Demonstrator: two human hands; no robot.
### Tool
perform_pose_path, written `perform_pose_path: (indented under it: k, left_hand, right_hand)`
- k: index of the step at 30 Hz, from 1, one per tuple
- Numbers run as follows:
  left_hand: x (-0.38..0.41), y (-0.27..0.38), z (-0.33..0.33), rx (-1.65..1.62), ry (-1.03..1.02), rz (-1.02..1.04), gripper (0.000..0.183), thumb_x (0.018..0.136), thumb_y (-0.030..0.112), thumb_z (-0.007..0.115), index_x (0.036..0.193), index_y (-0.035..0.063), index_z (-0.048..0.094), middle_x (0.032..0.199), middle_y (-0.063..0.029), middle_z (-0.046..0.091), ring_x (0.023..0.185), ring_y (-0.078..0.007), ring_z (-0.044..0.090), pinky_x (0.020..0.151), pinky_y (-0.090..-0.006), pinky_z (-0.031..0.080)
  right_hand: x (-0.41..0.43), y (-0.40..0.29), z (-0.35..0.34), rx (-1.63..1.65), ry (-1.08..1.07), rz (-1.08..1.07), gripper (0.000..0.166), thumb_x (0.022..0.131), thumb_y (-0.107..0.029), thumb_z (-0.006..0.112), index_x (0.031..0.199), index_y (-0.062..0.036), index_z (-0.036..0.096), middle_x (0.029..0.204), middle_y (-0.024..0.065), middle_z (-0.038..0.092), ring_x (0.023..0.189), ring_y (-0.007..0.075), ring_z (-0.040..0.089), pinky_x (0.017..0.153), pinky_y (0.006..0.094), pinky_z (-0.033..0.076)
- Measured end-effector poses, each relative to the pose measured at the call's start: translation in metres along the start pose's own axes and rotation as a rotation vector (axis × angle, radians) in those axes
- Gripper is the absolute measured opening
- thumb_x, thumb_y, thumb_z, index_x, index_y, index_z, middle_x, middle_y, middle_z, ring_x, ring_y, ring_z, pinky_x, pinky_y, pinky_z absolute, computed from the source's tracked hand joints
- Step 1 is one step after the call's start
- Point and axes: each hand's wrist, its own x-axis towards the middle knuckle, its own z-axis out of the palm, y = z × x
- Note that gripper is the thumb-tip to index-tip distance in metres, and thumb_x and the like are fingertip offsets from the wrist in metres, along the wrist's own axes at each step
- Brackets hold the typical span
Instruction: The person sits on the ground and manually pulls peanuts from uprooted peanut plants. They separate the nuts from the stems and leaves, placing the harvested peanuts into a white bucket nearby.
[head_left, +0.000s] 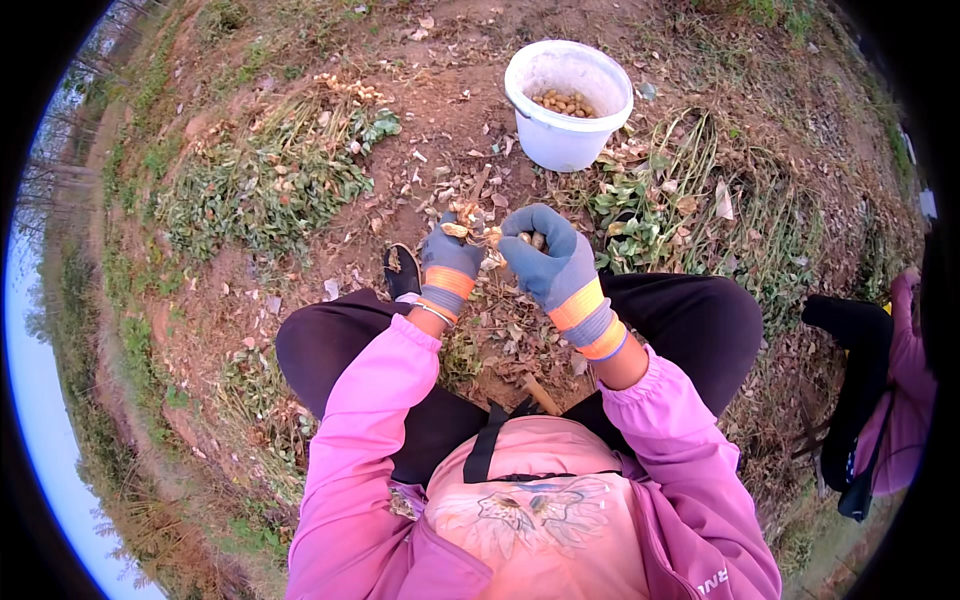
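My left hand (453, 251), in a grey glove with an orange cuff, grips a small cluster of unshelled peanuts (454, 229) over the ground between my knees. Close beside it on the right is my right hand (551, 251), gloved alike, its fingers curled around several peanuts (533, 240). The thumb and fingertips of that hand meet more peanuts at the cluster's right side. Beyond my hands stands a white plastic bucket (570, 142) with peanuts (564, 103) in its bottom.
Pulled peanut plants (262, 187) lie in a heap at the left, some pods at their far end. Another heap (697, 202) lies at the right. A wooden handle (541, 395) shows near my waist. At the far right another person (892, 405) is partly visible. Dry leaves litter the soil.
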Motion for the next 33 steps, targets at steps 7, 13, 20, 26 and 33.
perform_pose_path:
  k: [7,13,20,26,33]
  left_hand:
    - [-0.003,-0.004,0.003,0.213,-0.23,0.02,0.033,0.072,0.021,0.065,0.102,0.0096,0.056,0.091,-0.0104,0.063,0.082,-0.0244,0.06,0.069,-0.0345,0.047]
    - [-0.004,-0.021,0.009,0.273,-0.22,0.093,0.034,0.072,0.023,0.064,0.103,0.0118,0.055,0.095,-0.0141,0.062,0.086,-0.0315,0.06,0.071,-0.0378,0.048]
    - [-0.018,0.019,-0.001,0.458,-0.341,0.086,0.029,0.073,0.024,0.062,0.098,0.0114,0.055,0.097,-0.0134,0.062,0.089,-0.0318,0.059,0.073,-0.0371,0.048]
    - [-0.018,0.011,0.003,0.493,-0.424,0.076,0.029,0.076,0.027,0.059,0.099,0.0107,0.055,0.092,-0.0146,0.062,0.084,-0.0334,0.059,0.071,-0.0385,0.048]
    - [-0.016,-0.001,0.008,0.125,-0.381,0.101,0.03,0.079,0.028,0.057,0.103,0.0105,0.054,0.092,-0.0157,0.062,0.083,-0.0353,0.059,0.069,-0.0396,0.047]
  right_hand:
    - [0.01,-0.01,0.011,-0.665,-0.146,-0.254,0.027,0.074,-0.007,0.057,0.101,-0.011,0.056,0.084,0.013,0.053,0.073,0.0308,0.057,0.061,0.0373,0.045]
    - [0.007,0.009,0.02,-0.836,-0.188,-0.137,0.03,0.076,-0.012,0.054,0.105,-0.0169,0.052,0.089,0.0134,0.053,0.074,0.0329,0.057,0.061,0.0417,0.046]
    - [0.006,0.022,0.018,-0.953,-0.209,-0.093,0.022,0.077,-0.015,0.054,0.099,-0.0157,0.051,0.085,0.0142,0.054,0.072,0.0338,0.058,0.059,0.0422,0.046]
    - [0.002,0.03,0.017,-0.941,-0.204,-0.09,0.021,0.076,-0.017,0.056,0.097,-0.0137,0.051,0.082,0.0141,0.054,0.069,0.0337,0.058,0.058,0.0418,0.046]
    - [0.002,0.041,0.013,-0.511,-0.044,-0.179,0.017,0.075,-0.011,0.056,0.091,-0.007,0.053,0.074,0.0131,0.056,0.063,0.0264,0.056,0.057,0.0339,0.044]
